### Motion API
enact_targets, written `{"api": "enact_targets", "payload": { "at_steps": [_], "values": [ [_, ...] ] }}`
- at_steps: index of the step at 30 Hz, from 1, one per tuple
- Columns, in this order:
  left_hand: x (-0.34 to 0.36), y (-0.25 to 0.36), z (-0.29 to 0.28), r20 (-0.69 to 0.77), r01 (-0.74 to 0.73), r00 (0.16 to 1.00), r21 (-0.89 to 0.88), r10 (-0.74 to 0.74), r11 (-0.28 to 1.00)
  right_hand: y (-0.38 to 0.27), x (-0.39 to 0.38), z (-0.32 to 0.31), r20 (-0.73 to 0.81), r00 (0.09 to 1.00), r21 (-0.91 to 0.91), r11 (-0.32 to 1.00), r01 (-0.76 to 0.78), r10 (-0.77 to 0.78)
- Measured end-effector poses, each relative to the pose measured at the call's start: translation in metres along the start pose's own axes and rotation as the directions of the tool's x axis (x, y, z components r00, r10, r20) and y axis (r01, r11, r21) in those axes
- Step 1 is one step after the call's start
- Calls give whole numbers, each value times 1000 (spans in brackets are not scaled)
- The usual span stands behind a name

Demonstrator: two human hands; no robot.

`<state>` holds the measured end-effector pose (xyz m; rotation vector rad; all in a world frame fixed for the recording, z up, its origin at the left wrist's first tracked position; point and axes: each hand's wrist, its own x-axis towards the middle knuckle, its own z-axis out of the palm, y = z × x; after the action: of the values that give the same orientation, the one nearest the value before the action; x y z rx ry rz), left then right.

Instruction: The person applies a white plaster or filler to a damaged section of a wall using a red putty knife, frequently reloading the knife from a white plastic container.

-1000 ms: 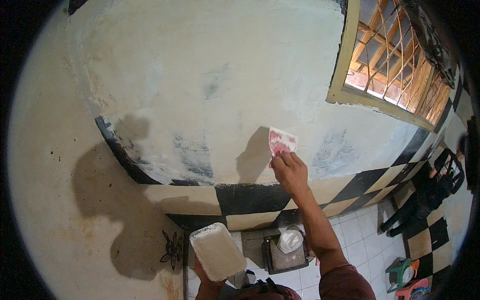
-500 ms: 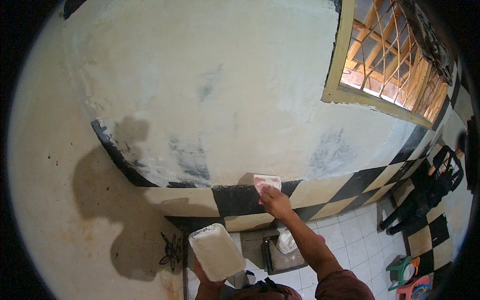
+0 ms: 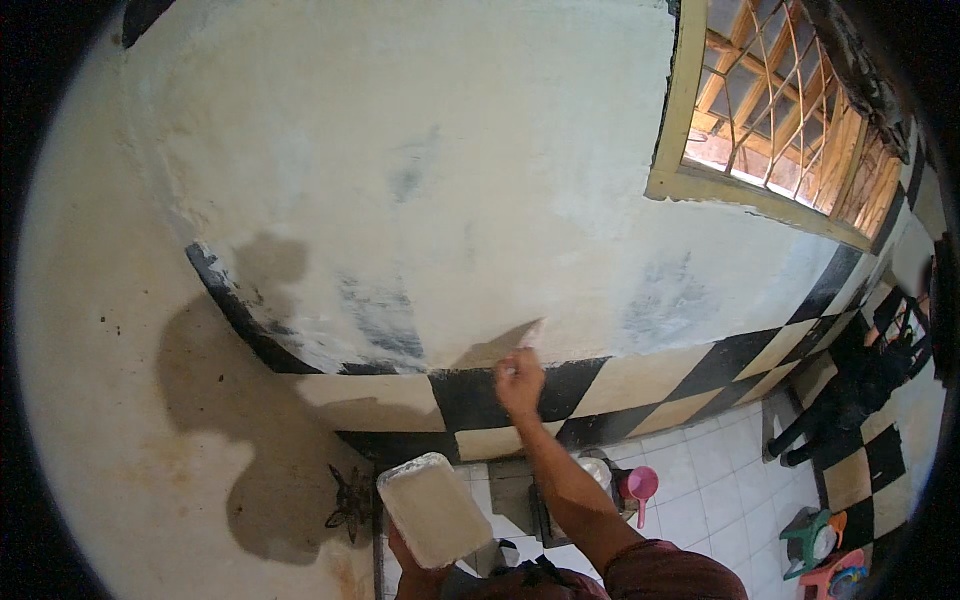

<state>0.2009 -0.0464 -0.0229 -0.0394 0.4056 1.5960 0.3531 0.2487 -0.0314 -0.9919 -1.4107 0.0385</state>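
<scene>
My right hand point(image 3: 519, 385) grips a pale, pinkish flat spreader point(image 3: 530, 333), seen nearly edge-on at the wall point(image 3: 540, 200), just above the black and cream checkered band point(image 3: 640, 385). The wall has a pale coat with dark smudges showing through. At the bottom, my left hand point(image 3: 398, 550) holds a rectangular white tray point(image 3: 435, 510) of cream-coloured paste from its left side, most of the fingers hidden behind it.
A pink dipper point(image 3: 641, 484) and a white container, half hidden by my forearm, are on the tiled floor point(image 3: 730, 500). Small plastic stools point(image 3: 805, 550) are at lower right. A person in dark clothing point(image 3: 850, 400) is at the right, near a barred window point(image 3: 770, 120) above.
My right hand with the spreader has moved down and left along the wall, and the blade has turned from face-on to edge-on. The pink dipper has come into fuller view.
</scene>
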Motion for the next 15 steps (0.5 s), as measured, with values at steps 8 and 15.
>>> {"api": "enact_targets", "payload": {
  "at_steps": [8,15],
  "values": [
    [-12,5,26,-62,-28,998,-45,26,999,-76,-7,24,117,987,73,990,-117,108],
    [10,-7,-4,57,24,998,-69,-20,997,24,-11,-108,288,937,-192,947,259,-198]
  ]
}}
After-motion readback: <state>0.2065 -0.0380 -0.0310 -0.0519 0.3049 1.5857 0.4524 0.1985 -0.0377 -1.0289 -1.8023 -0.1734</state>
